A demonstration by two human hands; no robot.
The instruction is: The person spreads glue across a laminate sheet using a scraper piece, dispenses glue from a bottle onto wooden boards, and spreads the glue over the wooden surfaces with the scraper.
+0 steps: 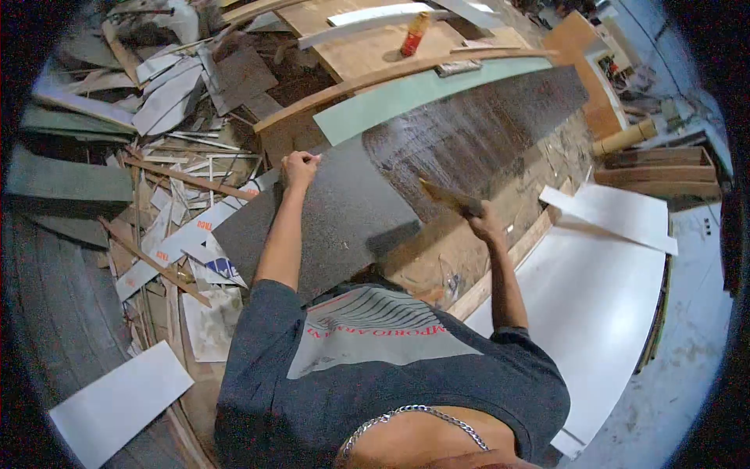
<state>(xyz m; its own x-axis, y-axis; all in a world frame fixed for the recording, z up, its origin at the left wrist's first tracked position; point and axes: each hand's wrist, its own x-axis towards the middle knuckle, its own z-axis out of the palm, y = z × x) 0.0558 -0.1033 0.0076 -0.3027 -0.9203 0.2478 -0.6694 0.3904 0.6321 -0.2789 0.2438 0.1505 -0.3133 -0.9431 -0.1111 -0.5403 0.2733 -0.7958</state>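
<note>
A long dark board (336, 207) lies across the work surface, its far right part covered with a darker, wet-looking coat (469, 125). My left hand (300, 169) is closed at the board's far left edge, pinching something small and whitish. In my right hand (486, 222) is a flat brownish spreader-like tool (445, 195), held at the board's near edge by the border of the dark coat. Whether the tool touches the board cannot be made out. A pale green strip (422, 94) lies along the board's far side.
A red-labelled bottle (414, 35) stands beyond the board. Wood and board scraps (168, 94) are piled at the left. A large white panel (601, 289) lies at the right, with a narrow white strip (609, 219) across it. A wooden box (660, 173) is farther right.
</note>
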